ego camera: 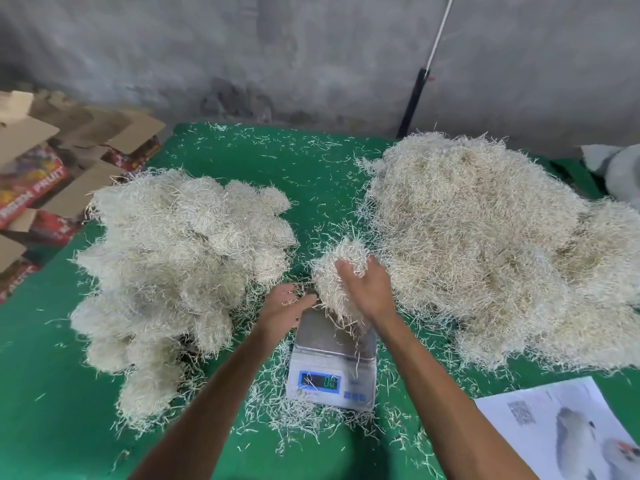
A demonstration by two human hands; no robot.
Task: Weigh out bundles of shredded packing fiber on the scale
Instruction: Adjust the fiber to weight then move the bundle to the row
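Head view: right hand grips fiber bundle, long axis near-vertical over scale; left hand pinches its edge.

Green table, two fiber heaps, scale, printed sheet

I count two big heaps of pale shredded fiber: one lumpy heap on the left, one larger heap on the right. One loose handful, one white digital scale, one printed paper sheet, two hands.
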